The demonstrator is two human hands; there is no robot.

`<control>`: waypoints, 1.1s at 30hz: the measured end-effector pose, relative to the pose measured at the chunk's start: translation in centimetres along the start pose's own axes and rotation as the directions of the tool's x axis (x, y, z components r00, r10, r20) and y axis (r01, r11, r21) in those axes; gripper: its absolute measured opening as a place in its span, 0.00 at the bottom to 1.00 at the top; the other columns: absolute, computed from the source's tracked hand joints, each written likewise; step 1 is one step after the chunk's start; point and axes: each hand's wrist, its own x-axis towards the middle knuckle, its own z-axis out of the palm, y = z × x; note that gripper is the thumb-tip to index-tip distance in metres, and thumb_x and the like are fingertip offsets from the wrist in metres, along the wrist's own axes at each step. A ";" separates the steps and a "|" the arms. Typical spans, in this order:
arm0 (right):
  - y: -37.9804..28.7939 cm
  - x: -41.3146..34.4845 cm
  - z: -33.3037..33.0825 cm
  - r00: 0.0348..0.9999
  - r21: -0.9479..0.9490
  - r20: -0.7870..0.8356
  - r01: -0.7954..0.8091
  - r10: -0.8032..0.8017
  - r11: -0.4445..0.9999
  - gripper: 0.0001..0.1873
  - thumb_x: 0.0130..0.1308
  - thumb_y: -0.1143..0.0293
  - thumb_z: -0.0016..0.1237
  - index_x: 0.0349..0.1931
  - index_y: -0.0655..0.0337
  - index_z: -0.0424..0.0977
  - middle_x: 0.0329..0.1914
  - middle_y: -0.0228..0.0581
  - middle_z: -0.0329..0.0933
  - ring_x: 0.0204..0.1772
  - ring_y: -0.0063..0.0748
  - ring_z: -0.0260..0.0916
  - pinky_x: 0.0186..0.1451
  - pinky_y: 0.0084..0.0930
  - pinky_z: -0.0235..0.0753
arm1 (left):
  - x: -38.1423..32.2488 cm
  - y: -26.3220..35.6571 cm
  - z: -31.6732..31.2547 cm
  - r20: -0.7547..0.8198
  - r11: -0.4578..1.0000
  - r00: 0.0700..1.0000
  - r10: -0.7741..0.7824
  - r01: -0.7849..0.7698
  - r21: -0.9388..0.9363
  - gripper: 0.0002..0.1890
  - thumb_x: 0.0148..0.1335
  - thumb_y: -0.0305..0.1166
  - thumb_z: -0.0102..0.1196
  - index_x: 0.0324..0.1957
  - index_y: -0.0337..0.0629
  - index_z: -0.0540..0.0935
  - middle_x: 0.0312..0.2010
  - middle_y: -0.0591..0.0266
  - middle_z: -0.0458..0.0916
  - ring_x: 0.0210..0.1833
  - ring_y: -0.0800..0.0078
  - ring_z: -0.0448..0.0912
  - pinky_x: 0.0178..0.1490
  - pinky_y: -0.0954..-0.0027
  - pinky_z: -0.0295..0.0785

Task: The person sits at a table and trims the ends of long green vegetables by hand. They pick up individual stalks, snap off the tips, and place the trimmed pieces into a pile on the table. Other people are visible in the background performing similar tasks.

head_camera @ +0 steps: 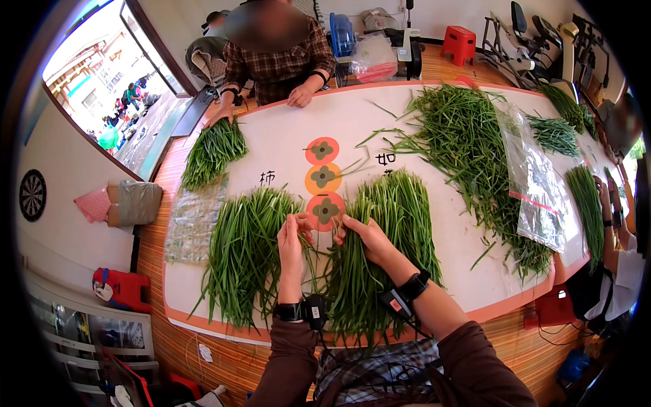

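Note:
Two thick bunches of long green leaves, like Chinese chives, lie on a white table before me. My left hand is at the inner edge of the left bunch, fingers curled inward. Opposite it, my right hand rests over the inner side of the right bunch, thumb and fingertips close together. A few thin loose blades hang in the gap between the bunches. Whether either hand grips a blade is too small to tell. Printed persimmons show on the tabletop just beyond my fingertips.
A loose heap of greens spreads at right, with a clear plastic bag over its edge. Across the table, a co-worker's hand touches another bunch. At far right, another person's hands are beside a bunch.

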 end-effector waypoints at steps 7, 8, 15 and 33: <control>-0.6 -0.7 1.0 0.987 -0.398 0.159 0.078 -0.015 0.914 0.07 0.59 0.67 0.49 0.31 0.62 0.72 0.21 0.30 0.70 0.25 0.19 0.65 0.30 0.17 0.64 | -0.4 -0.7 0.9 0.266 0.997 0.963 0.047 -0.063 0.053 0.22 0.69 0.44 0.34 0.54 0.38 0.69 0.39 0.67 0.75 0.37 0.82 0.70 0.38 0.78 0.67; -0.6 -0.9 1.2 0.978 -0.467 0.204 0.128 -0.034 0.875 0.07 0.59 0.68 0.49 0.30 0.62 0.72 0.20 0.29 0.70 0.25 0.18 0.65 0.30 0.17 0.63 | -0.7 -1.2 1.2 0.294 0.998 0.956 0.015 -0.033 0.057 0.22 0.69 0.43 0.34 0.55 0.38 0.68 0.38 0.66 0.75 0.35 0.81 0.71 0.36 0.78 0.67; 0.0 -0.5 0.4 0.982 -0.420 0.189 0.098 -0.018 0.902 0.07 0.58 0.69 0.49 0.30 0.63 0.71 0.22 0.30 0.70 0.26 0.19 0.65 0.31 0.17 0.64 | -1.3 -1.3 1.4 0.399 0.990 0.914 -0.077 0.024 0.136 0.23 0.70 0.42 0.33 0.59 0.39 0.65 0.34 0.68 0.74 0.29 0.82 0.70 0.35 0.79 0.67; 0.3 0.2 -0.9 0.998 0.050 0.067 -0.015 0.011 0.999 0.08 0.64 0.69 0.39 0.29 0.64 0.65 0.20 0.30 0.62 0.23 0.22 0.61 0.28 0.22 0.67 | 1.0 -2.8 -2.0 0.046 0.593 0.964 0.262 -0.198 0.781 0.14 0.63 0.37 0.46 0.43 0.37 0.76 0.39 0.51 0.75 0.45 0.55 0.70 0.49 0.61 0.65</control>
